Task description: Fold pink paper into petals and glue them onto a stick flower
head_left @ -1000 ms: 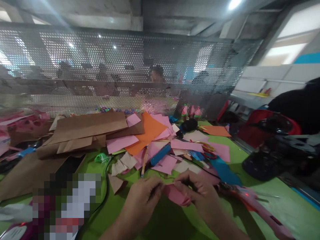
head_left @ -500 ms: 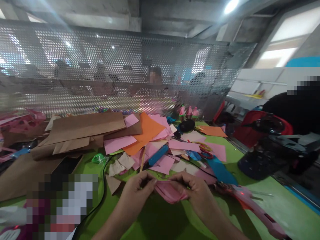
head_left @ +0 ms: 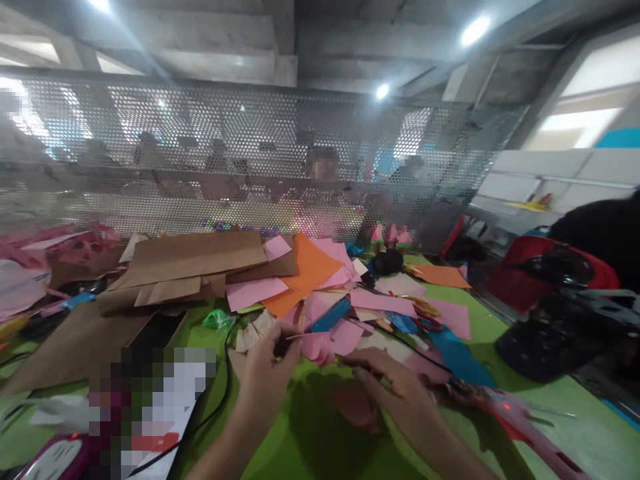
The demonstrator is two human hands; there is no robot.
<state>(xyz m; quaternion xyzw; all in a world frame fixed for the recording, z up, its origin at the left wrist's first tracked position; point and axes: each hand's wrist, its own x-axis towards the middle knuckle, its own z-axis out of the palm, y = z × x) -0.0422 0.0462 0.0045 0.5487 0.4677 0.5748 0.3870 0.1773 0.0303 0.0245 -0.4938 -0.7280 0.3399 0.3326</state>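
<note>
My left hand (head_left: 273, 363) is closed in a pinch at the centre, thumb and fingertips gripping a thin pink paper piece (head_left: 313, 336) seen nearly edge-on. To its right, my right hand (head_left: 397, 383) has its fingers stretched out and apart, with nothing visible between them. Below those fingers, a darker pink paper piece (head_left: 356, 408) lies in shadow, somewhat blurred. Just beyond both hands are loose pink paper cuttings (head_left: 345, 339) and a blue-handled tool (head_left: 331, 315). A pink glue gun (head_left: 520, 420) with a red light rests right of my right hand.
Brown paper sheets (head_left: 195, 257) and orange paper (head_left: 307, 277) are heaped on the green table (head_left: 250, 447). Red-handled scissors (head_left: 427, 320) lie on the right. A black cable (head_left: 227, 373) runs along the left. A perforated metal screen (head_left: 240, 153) stands behind; a person in black sits at right.
My hands have moved apart. Both held pink paper before; now the left alone holds a piece, and another lies beneath my opened right hand. The view has tilted up and shifted left.
</note>
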